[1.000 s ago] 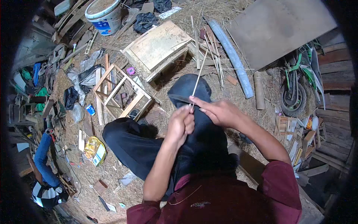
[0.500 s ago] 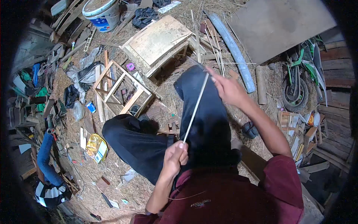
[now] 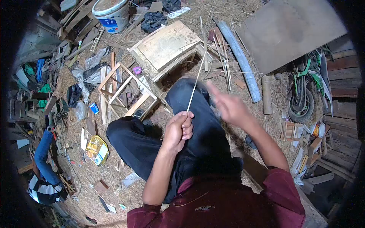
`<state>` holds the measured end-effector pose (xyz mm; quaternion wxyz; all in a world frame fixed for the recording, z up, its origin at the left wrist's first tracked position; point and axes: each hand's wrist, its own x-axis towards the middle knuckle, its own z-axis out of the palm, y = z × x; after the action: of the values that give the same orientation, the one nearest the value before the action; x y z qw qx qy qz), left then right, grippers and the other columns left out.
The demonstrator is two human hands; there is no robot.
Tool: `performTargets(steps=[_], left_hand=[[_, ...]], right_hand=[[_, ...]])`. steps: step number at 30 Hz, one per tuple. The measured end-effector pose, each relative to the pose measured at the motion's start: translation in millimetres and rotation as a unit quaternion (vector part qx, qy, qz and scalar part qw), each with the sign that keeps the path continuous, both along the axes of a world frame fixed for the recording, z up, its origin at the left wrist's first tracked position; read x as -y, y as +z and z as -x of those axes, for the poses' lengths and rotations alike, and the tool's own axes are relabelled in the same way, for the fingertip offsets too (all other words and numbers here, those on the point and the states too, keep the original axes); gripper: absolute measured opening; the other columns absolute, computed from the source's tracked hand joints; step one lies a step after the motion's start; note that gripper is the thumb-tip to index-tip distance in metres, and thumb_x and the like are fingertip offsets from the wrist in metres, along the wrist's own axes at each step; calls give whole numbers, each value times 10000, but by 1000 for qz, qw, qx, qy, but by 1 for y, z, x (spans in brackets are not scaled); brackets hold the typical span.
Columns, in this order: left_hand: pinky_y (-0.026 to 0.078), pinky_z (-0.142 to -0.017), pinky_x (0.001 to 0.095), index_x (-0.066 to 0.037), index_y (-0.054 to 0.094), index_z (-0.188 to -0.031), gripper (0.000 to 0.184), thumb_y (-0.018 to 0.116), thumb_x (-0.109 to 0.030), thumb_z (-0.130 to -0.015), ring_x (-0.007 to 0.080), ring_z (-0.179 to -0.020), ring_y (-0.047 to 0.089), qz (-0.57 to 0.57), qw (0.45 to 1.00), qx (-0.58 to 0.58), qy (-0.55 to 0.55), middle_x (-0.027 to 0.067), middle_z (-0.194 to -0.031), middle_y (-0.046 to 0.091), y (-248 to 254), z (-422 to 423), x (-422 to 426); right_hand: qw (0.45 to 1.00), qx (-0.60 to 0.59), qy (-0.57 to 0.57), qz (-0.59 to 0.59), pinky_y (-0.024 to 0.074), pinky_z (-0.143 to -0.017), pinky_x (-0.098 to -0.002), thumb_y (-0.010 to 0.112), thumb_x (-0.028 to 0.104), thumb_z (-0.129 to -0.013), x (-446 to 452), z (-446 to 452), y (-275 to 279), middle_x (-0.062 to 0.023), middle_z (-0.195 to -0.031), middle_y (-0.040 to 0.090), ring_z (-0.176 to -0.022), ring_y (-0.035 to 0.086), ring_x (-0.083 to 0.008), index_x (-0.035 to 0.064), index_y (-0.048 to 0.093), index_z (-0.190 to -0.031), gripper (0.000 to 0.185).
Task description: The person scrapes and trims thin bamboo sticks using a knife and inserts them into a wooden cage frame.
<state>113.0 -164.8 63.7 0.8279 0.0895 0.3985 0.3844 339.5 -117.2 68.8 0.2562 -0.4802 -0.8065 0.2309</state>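
Observation:
My left hand point(image 3: 178, 132) is closed around the lower end of a thin, pale wooden stick point(image 3: 195, 84), which slants up and away over my raised knee. Right of the stick is my right hand point(image 3: 231, 108), blurred by motion and apart from it. Its index finger points up and left while the other fingers look curled. A dark, narrow blade-like tool seems to be in that hand; the blur hides its shape.
A low wooden bench point(image 3: 167, 45) stands ahead, with a small wooden frame point(image 3: 127, 91) to its left. Sticks and a long grey-blue tube point(image 3: 241, 57) lie right of it. A large board point(image 3: 294, 32), a green motorbike point(image 3: 304, 83), a bucket point(image 3: 112, 17) and a co-worker point(image 3: 47, 159) are around.
My right hand has moved down and off the stick. My left hand has risen with the stick, which now stands steeper, its far end higher in view. My raised knee has shifted slightly left.

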Motion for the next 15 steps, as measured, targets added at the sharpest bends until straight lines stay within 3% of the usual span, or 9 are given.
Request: performTargets(steps=[1,4,6,9,10,13,15], left_hand=[[219,-392,201,-54,528,-970,206,412,-213,-1032,41,-485,311,-3,1000,-16,1,-69,-612,321,3,0,-3],[220,-397,211,-56,539,-948,219,410,-210,-1033,44,-479,311,-13,997,-70,-3,-74,-588,318,8,1,-4],[243,-420,225,-49,561,-920,248,412,-211,-1035,53,-480,333,-25,993,-111,-18,-67,-575,346,4,0,-1],[267,-476,248,-42,598,-869,296,423,-210,-1037,61,-502,371,-234,901,-362,-41,-43,-596,425,-11,-6,8],[347,-550,285,-24,615,-843,312,427,-185,-1032,131,-550,469,-233,880,-411,-48,26,-630,524,-13,-9,10],[421,-602,337,-5,601,-860,290,424,-165,-1025,217,-596,544,-308,804,-508,-26,102,-665,578,-5,-22,13],[459,-633,416,5,591,-869,264,429,-148,-1010,339,-655,597,-298,803,-514,-42,189,-720,608,0,-24,17]], right_hand=[[998,23,27,61,543,-661,-473,478,259,-971,8,9,6,-194,-877,677,-745,665,-368,276,335,-1493,541],[971,139,104,166,538,-642,-455,487,207,-968,13,29,21,-173,-791,671,-678,648,-367,263,373,-1478,526],[972,140,121,145,526,-578,-459,502,211,-960,13,31,15,-167,-728,649,-614,632,-368,296,358,-1483,549],[960,177,152,155,521,-531,-482,494,222,-955,12,31,17,-182,-672,634,-577,632,-378,356,302,-1492,586],[953,197,161,166,522,-523,-492,486,227,-954,12,30,18,-190,-660,633,-575,636,-382,378,278,-1495,599],[970,166,135,112,520,-499,-484,487,209,-946,19,26,9,-205,-652,624,-560,633,-386,398,302,-1483,598],[972,175,114,110,524,-508,-486,493,219,-951,25,24,5,-210,-650,620,-560,630,-396,400,309,-1480,589]])
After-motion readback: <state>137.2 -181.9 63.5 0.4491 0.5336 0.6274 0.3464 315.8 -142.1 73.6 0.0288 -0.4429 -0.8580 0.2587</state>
